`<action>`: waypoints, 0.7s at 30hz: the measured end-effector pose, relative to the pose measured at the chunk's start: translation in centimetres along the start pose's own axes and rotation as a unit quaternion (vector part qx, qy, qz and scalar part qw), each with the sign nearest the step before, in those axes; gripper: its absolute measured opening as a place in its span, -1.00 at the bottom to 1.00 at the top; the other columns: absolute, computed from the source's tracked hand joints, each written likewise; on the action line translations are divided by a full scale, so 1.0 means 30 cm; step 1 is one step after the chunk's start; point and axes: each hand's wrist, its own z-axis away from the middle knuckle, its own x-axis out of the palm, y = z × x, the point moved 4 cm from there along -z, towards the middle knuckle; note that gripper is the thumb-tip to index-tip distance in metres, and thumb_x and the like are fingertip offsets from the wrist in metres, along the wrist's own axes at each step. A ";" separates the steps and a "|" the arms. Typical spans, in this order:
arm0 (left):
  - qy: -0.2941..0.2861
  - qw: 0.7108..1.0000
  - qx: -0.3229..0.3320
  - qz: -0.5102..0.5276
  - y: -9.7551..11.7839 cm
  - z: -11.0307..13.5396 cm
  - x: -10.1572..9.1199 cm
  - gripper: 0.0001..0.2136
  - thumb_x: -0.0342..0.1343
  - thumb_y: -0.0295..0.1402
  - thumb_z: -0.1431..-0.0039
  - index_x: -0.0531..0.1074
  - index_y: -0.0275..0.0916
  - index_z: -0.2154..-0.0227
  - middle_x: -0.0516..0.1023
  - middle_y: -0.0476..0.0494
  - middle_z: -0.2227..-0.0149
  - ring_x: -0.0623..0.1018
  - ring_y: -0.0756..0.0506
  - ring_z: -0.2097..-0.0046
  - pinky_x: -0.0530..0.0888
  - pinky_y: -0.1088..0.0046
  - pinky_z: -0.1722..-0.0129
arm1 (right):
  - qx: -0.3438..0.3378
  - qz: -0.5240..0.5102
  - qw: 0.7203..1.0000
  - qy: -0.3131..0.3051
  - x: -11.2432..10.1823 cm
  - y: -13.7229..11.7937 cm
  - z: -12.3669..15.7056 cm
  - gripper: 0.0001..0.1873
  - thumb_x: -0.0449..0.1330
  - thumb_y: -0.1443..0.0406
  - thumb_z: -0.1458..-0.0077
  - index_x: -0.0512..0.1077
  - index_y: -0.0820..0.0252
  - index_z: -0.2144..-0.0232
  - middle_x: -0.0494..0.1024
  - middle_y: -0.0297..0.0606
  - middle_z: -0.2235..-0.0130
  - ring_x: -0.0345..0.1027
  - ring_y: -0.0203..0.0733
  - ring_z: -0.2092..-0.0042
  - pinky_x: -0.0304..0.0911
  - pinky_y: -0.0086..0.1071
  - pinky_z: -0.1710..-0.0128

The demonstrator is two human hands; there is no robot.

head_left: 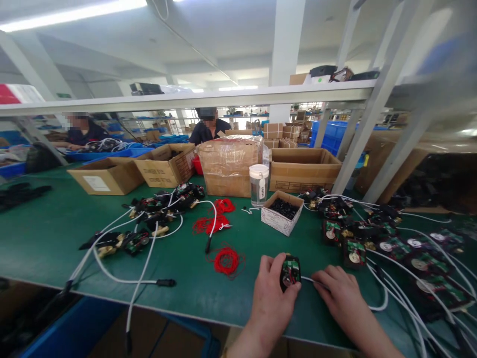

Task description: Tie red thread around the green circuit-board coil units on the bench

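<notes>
My left hand [274,291] grips a small black housing with a green circuit board [290,273] inside, thumb and fingers on opposite sides of it. A white cable [307,279] leads from the housing to the right. My right hand [337,293] has its fingers closed on that cable a short way from the housing. Left of my hands lies a coil of thin red wire [226,260], with more red wire bundles [216,223] behind it. Several similar housings with boards [354,252] and white cables are heaped to the right.
A small box of black parts [283,211] stands ahead, beside a clear lidded cup [258,186]. Cardboard boxes [231,166] line the back under a metal shelf [186,99]. Cabled assemblies [160,209] lie at the left. A shelf post [357,134] rises at right. A person [210,127] sits beyond.
</notes>
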 end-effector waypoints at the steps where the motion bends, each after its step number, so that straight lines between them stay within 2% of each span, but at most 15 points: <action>1: 0.000 1.000 -0.004 0.004 0.000 0.004 0.004 -0.43 0.33 -0.46 0.00 0.45 0.02 -0.12 0.40 -0.13 0.01 0.49 -0.21 -0.02 0.40 0.27 -0.12 | -0.007 -0.002 1.000 0.000 0.009 0.009 0.002 -0.86 0.18 0.26 -0.24 0.55 -0.03 0.28 0.53 -0.25 0.29 0.42 -0.05 0.19 0.15 -0.23 0.23; 4: -0.012 1.000 -0.022 0.007 -0.009 0.018 -0.004 -0.30 0.40 -0.44 0.08 0.40 0.07 -0.19 0.40 -0.12 -0.03 0.49 -0.23 -0.04 0.39 0.25 -0.15 | -0.017 -0.015 1.000 0.001 0.031 0.033 0.009 -0.86 0.18 0.20 -0.23 0.57 -0.06 0.27 0.54 -0.26 0.29 0.44 -0.04 0.22 0.18 -0.23 0.27; 6: -0.008 1.000 -0.027 -0.006 -0.020 0.029 -0.045 -0.23 0.43 -0.39 0.08 0.34 0.08 -0.25 0.41 -0.13 -0.06 0.49 -0.24 -0.02 0.40 0.23 -0.12 | -0.011 -0.032 0.999 0.017 0.031 0.041 0.017 -0.84 0.16 0.17 -0.23 0.56 -0.06 0.24 0.55 -0.24 0.27 0.45 -0.02 0.21 0.22 -0.20 0.25; 8: 0.025 0.998 -0.025 -0.045 -0.037 0.034 -0.120 -0.42 0.36 -0.34 -0.03 0.44 0.04 -0.16 0.45 -0.16 -0.01 0.50 -0.24 0.03 0.42 0.20 -0.06 | -0.003 -0.063 0.997 0.045 0.019 0.040 0.025 -0.78 0.15 0.13 -0.24 0.55 -0.02 0.16 0.56 -0.20 0.23 0.45 0.00 0.18 0.28 -0.16 0.22; 10: 0.067 0.991 -0.018 -0.113 -0.056 0.031 -0.211 -0.78 0.25 -0.36 -0.15 0.59 -0.04 0.13 0.50 -0.17 0.12 0.50 -0.25 0.07 0.41 0.18 0.00 | 0.003 -0.098 0.992 0.075 0.000 0.035 0.030 -0.70 0.14 0.09 -0.24 0.52 0.02 0.07 0.56 -0.17 0.21 0.45 0.01 0.17 0.33 -0.14 0.18; 11: 0.078 0.985 -0.016 -0.154 -0.065 0.027 -0.252 -0.89 0.22 -0.40 -0.16 0.61 -0.07 0.28 0.51 -0.18 0.19 0.50 -0.26 0.09 0.40 0.17 0.02 | 0.009 -0.112 0.990 0.089 -0.009 0.032 0.030 -0.68 0.14 0.09 -0.24 0.50 0.04 0.04 0.56 -0.16 0.21 0.45 0.01 0.17 0.35 -0.13 0.16; 12: 0.082 0.977 -0.016 -0.194 -0.073 0.020 -0.287 -0.90 0.21 -0.44 -0.14 0.59 -0.10 0.38 0.51 -0.18 0.24 0.49 -0.28 0.11 0.39 0.15 0.04 | 0.015 -0.121 0.987 0.101 -0.018 0.029 0.030 -0.66 0.13 0.08 -0.25 0.49 0.06 0.02 0.56 -0.16 0.21 0.45 0.02 0.16 0.36 -0.13 0.14; 14: 0.077 0.960 -0.017 -0.270 -0.083 0.005 -0.333 -0.89 0.23 -0.49 -0.09 0.57 -0.13 0.44 0.51 -0.18 0.27 0.49 -0.29 0.12 0.38 0.13 0.06 | 0.024 -0.132 0.984 0.119 -0.032 0.021 0.026 -0.65 0.12 0.09 -0.25 0.47 0.08 0.00 0.55 -0.16 0.21 0.45 0.02 0.15 0.37 -0.12 0.12; 17: 0.050 0.930 -0.018 -0.364 -0.085 -0.012 -0.344 -0.91 0.22 -0.51 -0.11 0.58 -0.19 0.37 0.52 -0.20 0.22 0.48 -0.29 0.09 0.39 0.13 0.02 | 0.023 -0.138 0.981 0.133 -0.041 0.002 0.021 -0.66 0.11 0.10 -0.27 0.46 0.09 0.00 0.55 -0.16 0.20 0.44 0.02 0.13 0.37 -0.10 0.10; 21: 0.010 0.904 -0.030 -0.426 -0.091 -0.028 -0.313 -0.90 0.17 -0.50 -0.21 0.58 -0.26 0.31 0.54 -0.24 0.16 0.49 -0.26 0.07 0.40 0.17 0.00 | 0.012 -0.144 0.981 0.126 -0.039 -0.019 0.022 -0.69 0.12 0.11 -0.28 0.46 0.07 0.01 0.55 -0.18 0.19 0.43 0.01 0.12 0.36 -0.11 0.10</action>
